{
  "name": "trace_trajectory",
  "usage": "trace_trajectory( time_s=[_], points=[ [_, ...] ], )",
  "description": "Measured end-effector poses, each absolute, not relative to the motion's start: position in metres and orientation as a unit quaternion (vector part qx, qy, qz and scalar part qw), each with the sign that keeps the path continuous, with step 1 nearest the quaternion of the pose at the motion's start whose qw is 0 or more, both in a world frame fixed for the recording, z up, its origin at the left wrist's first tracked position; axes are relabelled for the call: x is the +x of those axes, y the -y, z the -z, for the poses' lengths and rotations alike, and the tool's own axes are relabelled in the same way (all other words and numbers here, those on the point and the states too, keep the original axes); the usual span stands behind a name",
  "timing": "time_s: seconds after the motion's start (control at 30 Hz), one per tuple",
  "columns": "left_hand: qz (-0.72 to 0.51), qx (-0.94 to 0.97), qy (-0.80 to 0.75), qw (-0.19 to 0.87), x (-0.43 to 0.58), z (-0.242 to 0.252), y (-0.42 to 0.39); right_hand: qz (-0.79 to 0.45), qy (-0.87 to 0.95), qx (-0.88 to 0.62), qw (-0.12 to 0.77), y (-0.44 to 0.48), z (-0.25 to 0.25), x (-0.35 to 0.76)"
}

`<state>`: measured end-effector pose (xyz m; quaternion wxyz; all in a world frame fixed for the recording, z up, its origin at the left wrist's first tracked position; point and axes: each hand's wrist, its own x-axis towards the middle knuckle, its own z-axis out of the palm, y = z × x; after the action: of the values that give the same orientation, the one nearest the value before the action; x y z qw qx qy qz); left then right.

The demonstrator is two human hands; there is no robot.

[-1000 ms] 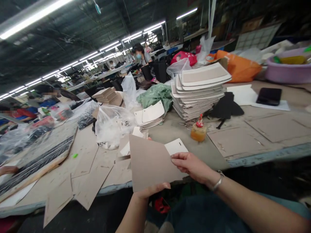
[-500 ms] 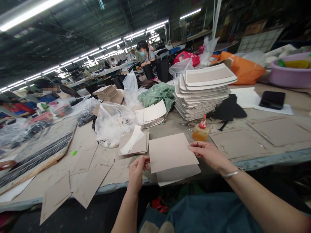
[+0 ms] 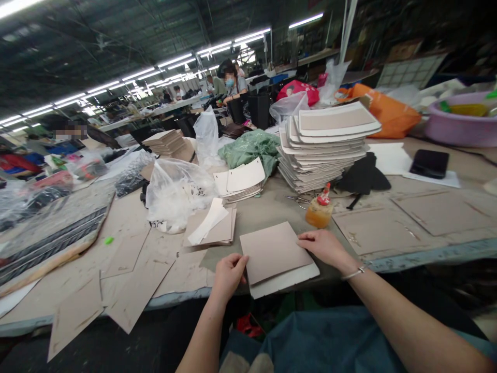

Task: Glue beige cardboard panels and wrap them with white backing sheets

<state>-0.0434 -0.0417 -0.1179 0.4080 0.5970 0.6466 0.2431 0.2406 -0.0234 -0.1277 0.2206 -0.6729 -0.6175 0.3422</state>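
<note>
Thin grey-beige rectangular cardboard sheet (image 3: 274,254) over off-white flat card (image 3: 289,282): from here, looks light, stiffish, creasable. Left fingers (image 3: 241,262), right fingers (image 3: 307,239) pinch opposite edges; good hold.

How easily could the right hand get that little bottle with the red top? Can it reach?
Probably yes: the bottle stands just beyond the right hand, and nothing seems to block the way. That hand would likely have to leave the brown board first, since its fingers touch the board's edge.

A flat, beige, four-sided board (image 3: 274,251) covers most of a paler sheet (image 3: 289,280) at the near edge of the worktop (image 3: 267,208).
</note>
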Motion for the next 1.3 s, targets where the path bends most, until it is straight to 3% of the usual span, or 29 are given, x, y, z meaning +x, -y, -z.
trace_trajectory(
  time_s=[0.8,1.3],
  points=[
    [-0.162,0.636,-0.684,0.318,-0.037,0.129,0.037,-0.318,0.603,-0.718,0.144,0.014,0.123,0.237],
    [-0.119,0.633,-0.682,0.347,-0.039,0.121,0.035,-0.32,0.606,-0.712,0.156,0.014,0.121,0.232]
  ],
)
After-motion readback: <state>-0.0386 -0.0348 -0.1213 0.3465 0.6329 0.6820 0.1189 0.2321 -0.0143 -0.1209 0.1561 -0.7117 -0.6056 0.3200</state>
